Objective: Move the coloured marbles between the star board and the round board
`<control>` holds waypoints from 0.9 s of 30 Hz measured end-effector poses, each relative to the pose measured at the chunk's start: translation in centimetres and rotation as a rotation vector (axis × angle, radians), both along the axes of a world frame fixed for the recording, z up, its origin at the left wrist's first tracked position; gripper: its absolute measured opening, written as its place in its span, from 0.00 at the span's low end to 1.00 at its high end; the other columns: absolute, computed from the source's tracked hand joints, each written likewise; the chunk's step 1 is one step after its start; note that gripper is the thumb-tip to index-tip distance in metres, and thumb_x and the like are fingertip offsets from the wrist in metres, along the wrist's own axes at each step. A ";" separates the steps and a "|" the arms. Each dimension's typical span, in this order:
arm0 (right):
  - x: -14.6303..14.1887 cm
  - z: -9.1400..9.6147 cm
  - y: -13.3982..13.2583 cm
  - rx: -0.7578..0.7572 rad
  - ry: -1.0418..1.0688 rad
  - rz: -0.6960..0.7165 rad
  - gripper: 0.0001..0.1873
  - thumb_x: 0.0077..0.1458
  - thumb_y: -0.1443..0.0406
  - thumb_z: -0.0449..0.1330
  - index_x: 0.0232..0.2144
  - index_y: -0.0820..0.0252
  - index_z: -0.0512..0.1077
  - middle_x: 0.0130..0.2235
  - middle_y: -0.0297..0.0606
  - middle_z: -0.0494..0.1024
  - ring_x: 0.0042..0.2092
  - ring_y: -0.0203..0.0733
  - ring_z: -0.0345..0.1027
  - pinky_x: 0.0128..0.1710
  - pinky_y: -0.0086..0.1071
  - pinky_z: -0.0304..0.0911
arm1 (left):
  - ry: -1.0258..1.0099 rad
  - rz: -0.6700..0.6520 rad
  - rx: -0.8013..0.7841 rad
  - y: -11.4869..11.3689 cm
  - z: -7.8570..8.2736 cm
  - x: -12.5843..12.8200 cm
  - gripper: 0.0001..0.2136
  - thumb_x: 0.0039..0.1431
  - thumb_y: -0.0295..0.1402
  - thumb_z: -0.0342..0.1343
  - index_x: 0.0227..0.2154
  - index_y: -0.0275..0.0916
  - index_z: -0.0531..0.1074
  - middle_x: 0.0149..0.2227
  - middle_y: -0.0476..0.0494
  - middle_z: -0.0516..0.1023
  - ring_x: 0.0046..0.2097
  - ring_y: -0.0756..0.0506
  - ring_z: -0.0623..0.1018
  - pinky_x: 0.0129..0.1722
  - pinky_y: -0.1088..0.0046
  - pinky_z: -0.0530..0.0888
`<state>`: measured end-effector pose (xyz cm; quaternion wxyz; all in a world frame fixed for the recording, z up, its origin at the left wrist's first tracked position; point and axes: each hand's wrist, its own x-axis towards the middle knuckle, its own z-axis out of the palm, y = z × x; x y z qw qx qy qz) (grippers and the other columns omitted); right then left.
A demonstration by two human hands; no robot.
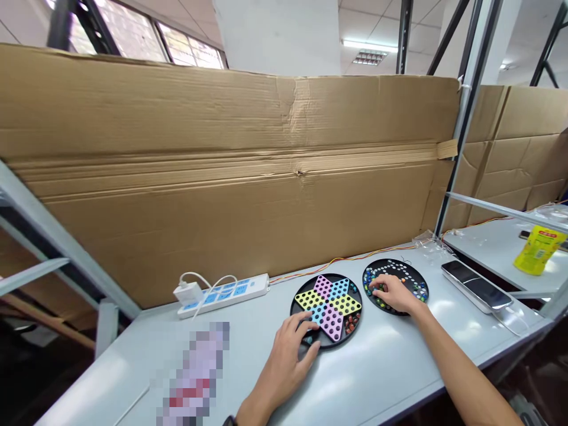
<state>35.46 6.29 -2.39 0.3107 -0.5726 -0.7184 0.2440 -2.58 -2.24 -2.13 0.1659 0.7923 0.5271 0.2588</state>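
A round black Chinese checkers board [329, 340] lies on the table, its star coloured pink, blue and yellow with rows of holes. Red-brown marbles [352, 322] sit in a side pocket at its right; a few teal ones lie in other pockets. My left hand [290, 352] rests at the board's lower left edge, fingers spread, thumb apart. To the right is a second round black tray [419, 277] holding many small marbles, white, blue, green and orange. My right hand [394, 294] reaches over it, thumb and fingertips pinched low among the marbles; whatever they grip is hidden.
A white power strip [248, 290] with a plugged-in charger stands behind on the left. At right lies a phone [477, 284] on a white box. A pixelated object [195, 373] is at front left. Cardboard [222, 219] walls the back; a yellow pouch [538, 251] stands far right.
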 end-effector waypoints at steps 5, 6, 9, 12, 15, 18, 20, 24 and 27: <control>0.0 -0.3 0.2 -0.001 -0.033 0.032 0.16 0.62 0.65 0.65 0.46 0.56 0.91 0.50 0.46 0.91 0.47 0.53 0.83 0.54 0.45 0.77 | 0.009 0.006 0.024 0.0 -0.2 0.0 0.14 0.73 0.45 0.59 0.53 0.52 0.86 0.70 0.38 0.85 0.71 0.29 0.81 0.74 0.39 0.80; -0.1 -0.4 0.2 0.004 -0.051 0.041 0.16 0.62 0.65 0.65 0.46 0.56 0.91 0.50 0.46 0.91 0.47 0.53 0.83 0.55 0.45 0.77 | 0.005 0.005 0.032 0.0 -0.2 0.0 0.14 0.73 0.44 0.59 0.53 0.52 0.86 0.70 0.38 0.85 0.71 0.29 0.81 0.73 0.39 0.80; -0.7 -0.5 0.3 0.028 -0.103 0.068 0.13 0.64 0.65 0.66 0.45 0.54 0.91 0.49 0.46 0.90 0.50 0.53 0.83 0.58 0.44 0.76 | -0.014 0.001 0.033 0.0 -0.3 -0.1 0.14 0.73 0.45 0.59 0.53 0.52 0.86 0.69 0.38 0.85 0.71 0.29 0.82 0.74 0.39 0.80; -1.1 -0.4 0.2 0.046 -0.148 0.068 0.09 0.65 0.65 0.68 0.42 0.54 0.90 0.48 0.45 0.90 0.52 0.55 0.84 0.57 0.42 0.75 | -0.016 -0.004 0.017 0.1 -0.2 -0.1 0.14 0.72 0.46 0.59 0.52 0.53 0.86 0.69 0.39 0.85 0.71 0.29 0.82 0.74 0.40 0.80; -1.4 -0.1 0.0 0.063 -0.149 0.064 0.07 0.66 0.64 0.68 0.40 0.54 0.88 0.46 0.44 0.89 0.51 0.55 0.83 0.56 0.42 0.75 | -0.009 0.000 0.015 0.1 -0.2 -0.1 0.14 0.72 0.46 0.59 0.52 0.54 0.86 0.69 0.40 0.85 0.71 0.29 0.82 0.74 0.40 0.80; -2.0 0.3 0.0 0.113 -0.078 0.036 0.09 0.68 0.63 0.66 0.42 0.54 0.88 0.46 0.44 0.89 0.49 0.53 0.83 0.55 0.42 0.75 | -0.009 0.005 0.031 0.2 -0.5 -0.1 0.14 0.72 0.46 0.59 0.52 0.54 0.86 0.69 0.40 0.86 0.71 0.29 0.82 0.74 0.40 0.80; -3.0 0.4 0.0 0.144 -0.045 0.017 0.10 0.69 0.62 0.65 0.43 0.55 0.88 0.46 0.44 0.90 0.47 0.51 0.82 0.55 0.42 0.75 | -0.012 0.004 0.042 0.3 -0.8 -0.1 0.14 0.72 0.45 0.60 0.52 0.54 0.87 0.68 0.40 0.86 0.70 0.29 0.82 0.73 0.40 0.81; -5.4 -0.1 -0.1 0.136 -0.079 0.016 0.10 0.69 0.61 0.67 0.46 0.54 0.88 0.48 0.44 0.91 0.50 0.51 0.84 0.57 0.41 0.75 | -0.014 0.004 0.039 0.3 -0.9 -0.2 0.13 0.72 0.45 0.60 0.52 0.54 0.87 0.69 0.39 0.86 0.70 0.28 0.82 0.73 0.40 0.81; -5.9 -0.5 -0.1 0.143 -0.071 0.024 0.12 0.71 0.60 0.65 0.48 0.54 0.88 0.49 0.45 0.91 0.52 0.53 0.84 0.60 0.43 0.75 | -0.011 0.005 0.033 0.3 -0.8 -0.3 0.14 0.72 0.46 0.60 0.52 0.54 0.86 0.70 0.40 0.85 0.71 0.28 0.82 0.73 0.39 0.81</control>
